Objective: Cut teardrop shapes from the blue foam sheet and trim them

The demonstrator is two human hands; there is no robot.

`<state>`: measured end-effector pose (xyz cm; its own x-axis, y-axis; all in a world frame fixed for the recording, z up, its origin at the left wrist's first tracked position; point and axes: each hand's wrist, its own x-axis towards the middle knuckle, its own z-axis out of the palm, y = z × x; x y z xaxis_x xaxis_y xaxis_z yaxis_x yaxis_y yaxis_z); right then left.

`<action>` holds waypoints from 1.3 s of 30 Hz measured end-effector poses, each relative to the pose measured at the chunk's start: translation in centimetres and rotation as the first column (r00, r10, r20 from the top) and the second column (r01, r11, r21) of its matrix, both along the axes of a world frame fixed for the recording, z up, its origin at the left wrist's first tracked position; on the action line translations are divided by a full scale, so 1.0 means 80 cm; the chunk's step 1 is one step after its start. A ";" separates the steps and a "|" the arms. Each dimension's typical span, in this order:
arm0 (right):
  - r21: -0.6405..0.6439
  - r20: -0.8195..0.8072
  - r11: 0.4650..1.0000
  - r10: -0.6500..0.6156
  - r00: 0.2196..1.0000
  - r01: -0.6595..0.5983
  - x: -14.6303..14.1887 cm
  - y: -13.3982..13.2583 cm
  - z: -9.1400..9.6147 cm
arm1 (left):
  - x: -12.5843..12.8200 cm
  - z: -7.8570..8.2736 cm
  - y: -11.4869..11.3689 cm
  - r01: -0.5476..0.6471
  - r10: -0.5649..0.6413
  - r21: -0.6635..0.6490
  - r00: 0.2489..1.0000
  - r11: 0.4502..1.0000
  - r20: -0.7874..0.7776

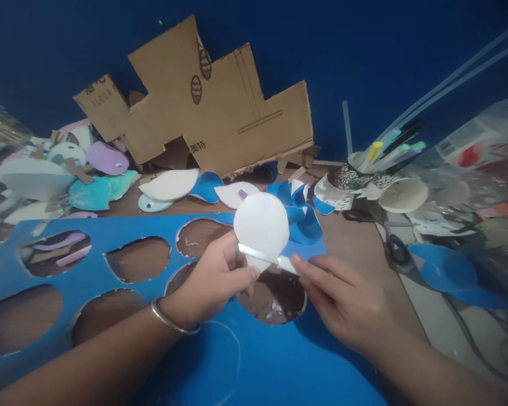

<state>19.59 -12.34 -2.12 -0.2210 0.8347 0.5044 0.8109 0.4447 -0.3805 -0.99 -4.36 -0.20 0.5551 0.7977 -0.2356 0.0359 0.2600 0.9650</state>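
white paper disc (261, 225), round and plain, shiny strip (265, 256) across its lower edge, held over the blue sheet (110, 225) at mid-desk. left hand (211, 282) fingers pinch the disc; right hand (342, 299) fingertips close on the strip's end. patterned cup (351, 176), far right edge, holds pens (375, 151).

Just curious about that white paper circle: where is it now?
Head view, centre: the white circle is held over the blue sheet with round holes, its lower edge gripped by the left hand, the right hand touching it.

Craft worktable: cut blue sheet (110, 237), cardboard scraps (203, 107), paper shapes (97, 192), cup of markers (364, 169).
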 end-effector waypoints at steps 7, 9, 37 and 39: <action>0.018 -0.005 1.000 -0.010 1.000 0.010 -0.002 0.000 0.002 | 0.000 -0.003 0.000 0.009 -0.009 -0.025 1.000 1.000 0.002; 0.020 -0.004 1.000 -0.011 1.000 0.011 -0.002 0.000 0.003 | 0.000 -0.003 0.001 0.021 -0.020 -0.024 1.000 1.000 0.013; -0.005 -0.009 1.000 -0.005 1.000 0.005 0.000 -0.001 -0.002 | -0.003 -0.005 0.000 0.015 -0.013 -0.037 0.999 0.999 0.046; -0.004 -0.007 1.000 -0.009 1.000 0.009 -0.001 -0.001 -0.002 | -0.003 -0.005 0.000 0.015 -0.013 -0.038 0.999 0.999 0.042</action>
